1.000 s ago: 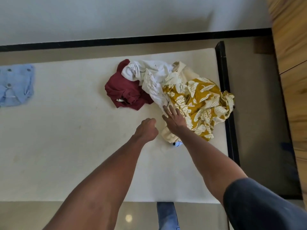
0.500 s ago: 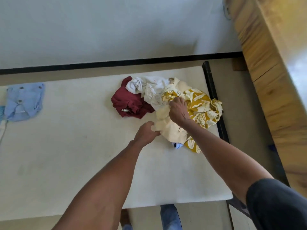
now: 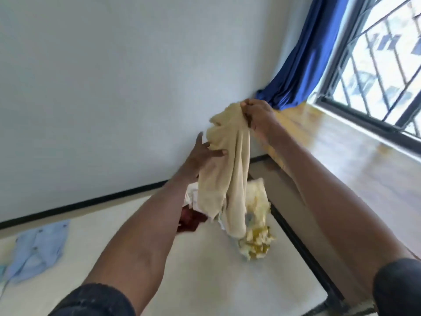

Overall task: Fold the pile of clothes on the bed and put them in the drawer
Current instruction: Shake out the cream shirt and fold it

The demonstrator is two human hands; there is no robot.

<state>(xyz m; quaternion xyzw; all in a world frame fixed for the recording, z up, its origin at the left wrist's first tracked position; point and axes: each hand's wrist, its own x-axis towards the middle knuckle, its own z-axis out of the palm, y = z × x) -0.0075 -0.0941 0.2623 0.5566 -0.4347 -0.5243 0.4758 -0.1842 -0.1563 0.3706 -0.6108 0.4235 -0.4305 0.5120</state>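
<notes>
— White mattress bed (image 3: 205, 270) under me?
— Yes. My right hand (image 3: 257, 115) has its grip clamped on the cream cotton garment (image 3: 225, 174), held above the clothes pile (image 3: 255, 224); my left hand (image 3: 200, 153) touches it with straight fingers.

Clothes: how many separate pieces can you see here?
5. Cream garment held up; maroon garment, white garment and yellow leaf-print garment piled on the bed; light blue shirt lying apart, left. More may be hidden.

White wall (image 3: 114, 87), blue curtain (image 3: 305, 53), barred window (image 3: 382, 65)
</notes>
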